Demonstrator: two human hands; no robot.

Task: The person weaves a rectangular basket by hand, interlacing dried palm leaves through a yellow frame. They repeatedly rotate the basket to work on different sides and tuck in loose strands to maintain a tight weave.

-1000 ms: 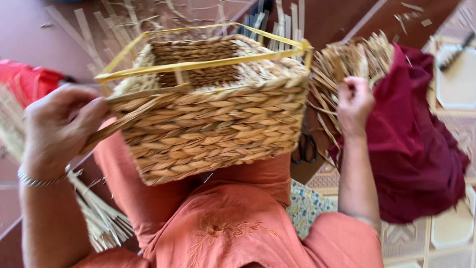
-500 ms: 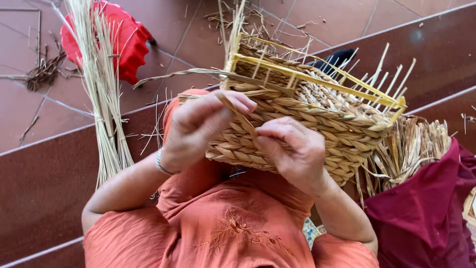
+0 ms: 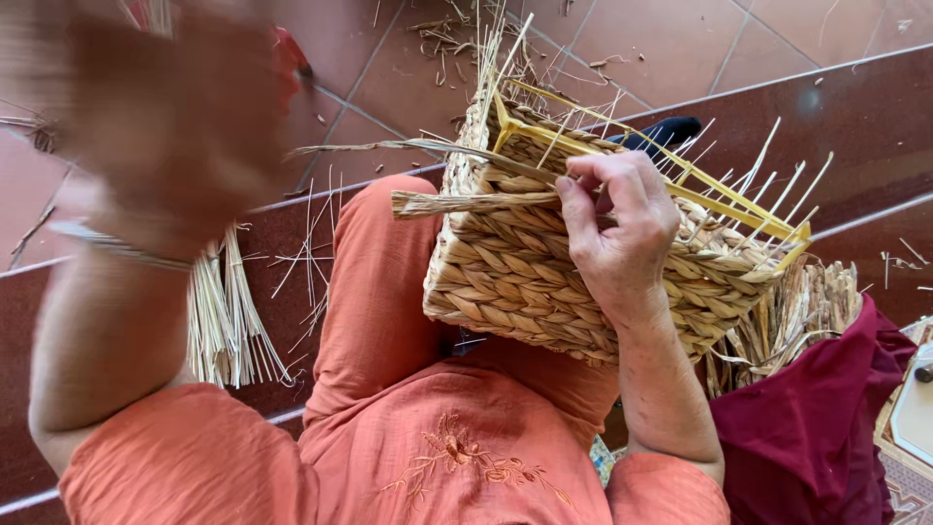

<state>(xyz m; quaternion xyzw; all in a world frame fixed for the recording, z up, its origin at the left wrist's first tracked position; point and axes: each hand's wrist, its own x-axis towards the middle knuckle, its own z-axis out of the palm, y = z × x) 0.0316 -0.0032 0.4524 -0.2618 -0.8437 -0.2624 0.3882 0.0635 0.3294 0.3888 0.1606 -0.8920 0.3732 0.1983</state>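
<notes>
Room above the lap is largely taken by the woven basket [image 3: 544, 262], gripped by the right hand [image 3: 617, 233]. Stiff upright stalks [image 3: 768, 185] bar its rim. Bare floor tiles [image 3: 641, 39] are seen beyond; the straw bundle [image 3: 224, 311] crowds the left.

The square basket of braided straw-coloured fibre [image 3: 544, 277] looks rough and matt around a smooth yellow frame [image 3: 671, 190]; the reddish-brown tiled floor [image 3: 777, 49] shines faintly, the soft orange cloth garment [image 3: 428, 447] lies matt
</notes>
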